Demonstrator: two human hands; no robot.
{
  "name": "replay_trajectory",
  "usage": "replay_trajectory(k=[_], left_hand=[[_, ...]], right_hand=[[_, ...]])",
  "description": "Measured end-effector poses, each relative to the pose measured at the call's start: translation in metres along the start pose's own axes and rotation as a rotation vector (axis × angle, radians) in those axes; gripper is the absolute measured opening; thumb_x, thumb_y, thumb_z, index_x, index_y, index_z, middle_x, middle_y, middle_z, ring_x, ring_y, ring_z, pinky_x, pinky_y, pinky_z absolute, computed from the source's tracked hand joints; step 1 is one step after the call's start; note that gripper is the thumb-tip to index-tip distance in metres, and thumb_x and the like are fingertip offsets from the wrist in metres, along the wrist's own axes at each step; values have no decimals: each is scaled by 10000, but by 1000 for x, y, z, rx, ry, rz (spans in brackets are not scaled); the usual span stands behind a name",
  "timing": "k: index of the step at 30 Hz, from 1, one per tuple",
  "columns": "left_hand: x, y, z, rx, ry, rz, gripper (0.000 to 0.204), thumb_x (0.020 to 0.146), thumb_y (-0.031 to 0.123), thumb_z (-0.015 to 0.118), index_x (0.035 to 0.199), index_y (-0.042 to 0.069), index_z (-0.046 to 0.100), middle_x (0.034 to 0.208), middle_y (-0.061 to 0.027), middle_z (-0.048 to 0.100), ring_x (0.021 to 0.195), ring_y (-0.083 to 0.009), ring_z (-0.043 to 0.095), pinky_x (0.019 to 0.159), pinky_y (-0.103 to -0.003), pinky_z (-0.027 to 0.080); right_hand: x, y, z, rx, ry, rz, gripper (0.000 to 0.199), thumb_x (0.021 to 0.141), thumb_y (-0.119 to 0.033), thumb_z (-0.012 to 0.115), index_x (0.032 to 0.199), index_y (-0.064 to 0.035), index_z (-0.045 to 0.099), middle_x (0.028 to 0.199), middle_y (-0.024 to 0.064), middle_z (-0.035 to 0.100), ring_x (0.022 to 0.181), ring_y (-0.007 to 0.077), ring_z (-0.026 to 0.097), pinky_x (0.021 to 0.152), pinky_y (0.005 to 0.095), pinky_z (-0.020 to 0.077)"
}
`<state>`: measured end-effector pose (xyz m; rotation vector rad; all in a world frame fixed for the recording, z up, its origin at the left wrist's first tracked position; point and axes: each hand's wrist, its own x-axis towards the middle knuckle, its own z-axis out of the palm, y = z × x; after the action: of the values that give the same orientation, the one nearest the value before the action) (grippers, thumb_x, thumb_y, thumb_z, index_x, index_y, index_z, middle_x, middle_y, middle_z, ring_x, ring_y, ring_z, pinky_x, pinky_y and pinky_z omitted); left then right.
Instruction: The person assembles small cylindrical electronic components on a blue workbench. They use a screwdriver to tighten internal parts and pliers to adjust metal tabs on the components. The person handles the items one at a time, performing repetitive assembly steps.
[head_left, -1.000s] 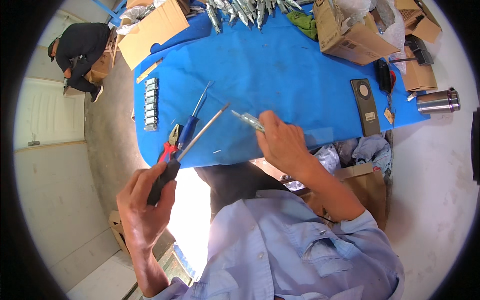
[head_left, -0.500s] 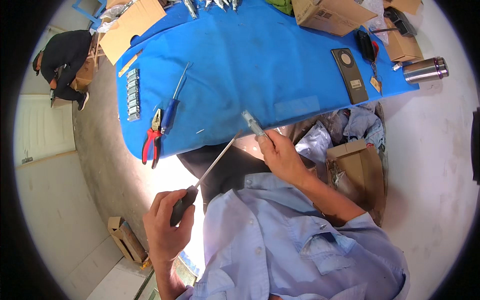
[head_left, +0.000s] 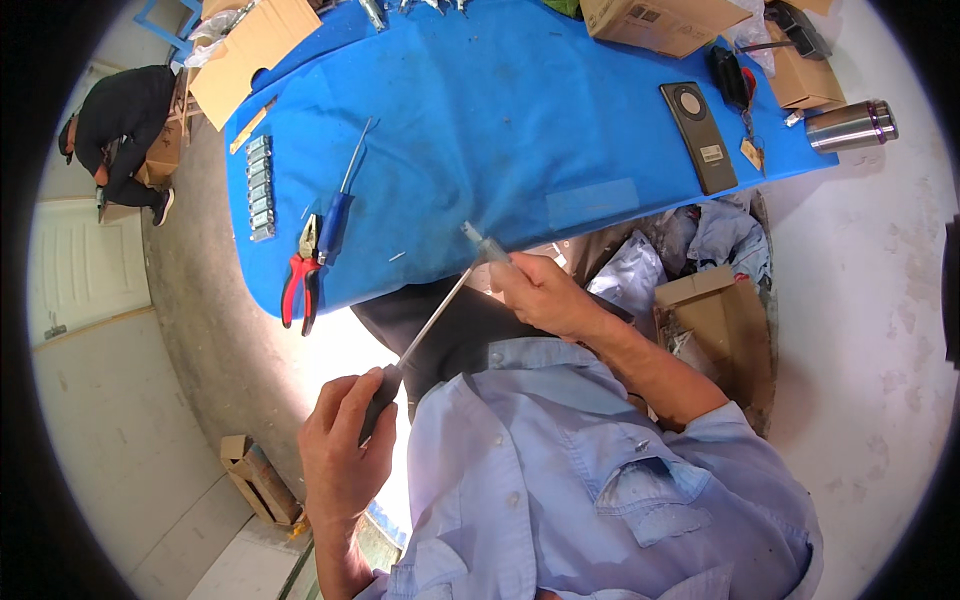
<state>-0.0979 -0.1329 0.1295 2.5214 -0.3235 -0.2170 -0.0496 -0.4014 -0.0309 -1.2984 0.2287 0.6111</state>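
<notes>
My left hand (head_left: 342, 450) is closed round the dark handle of a screwdriver (head_left: 432, 322), whose long shaft slants up to the right. In my right hand (head_left: 548, 296) is a small silver-grey metal part (head_left: 480, 242), pinched near the table's front edge. The screwdriver's tip meets or nearly meets this part's lower side; contact cannot be made out. On the blue-covered table (head_left: 450, 120) to the left lie red-and-black pliers (head_left: 302, 275) and a blue-handled screwdriver (head_left: 335, 225). Beyond them stands a row of several small silvery metal pieces (head_left: 260, 190).
A phone (head_left: 698, 138), a steel flask (head_left: 850, 126) and keys (head_left: 748, 130) lie at the table's right. Cardboard boxes (head_left: 660, 28) stand along the far edge. An open carton (head_left: 725, 320) sits below the table at right. Another person (head_left: 120, 120) bends over at far left.
My right hand has moved left and slightly up with the metal part, bringing it to the screwdriver's tip. My left hand has shifted slightly right with the screwdriver. The view has tilted a little.
</notes>
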Motion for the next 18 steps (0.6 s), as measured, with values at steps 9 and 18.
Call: replay_trajectory(k=[9, 18], left_hand=[[14, 3, -1, 72, -22, 77, 420, 839, -15, 762, 1249, 61, 713, 1054, -142, 748, 817, -303, 759, 686, -372, 610], [23, 26, -16, 260, -154, 104, 446, 853, 4, 764, 1292, 60, 710, 922, -108, 717, 666, -259, 703, 554, -358, 553]], right_hand=[[6, 3, 4, -419, 168, -236, 436, 1062, -345, 591, 849, 34, 566, 698, 226, 573, 649, 371, 560, 622, 456, 445], [6, -2, 8, -682, 232, -273, 353, 1032, -289, 623, 909, 38, 573, 690, 282, 639, 682, 506, 648, 619, 584, 481]])
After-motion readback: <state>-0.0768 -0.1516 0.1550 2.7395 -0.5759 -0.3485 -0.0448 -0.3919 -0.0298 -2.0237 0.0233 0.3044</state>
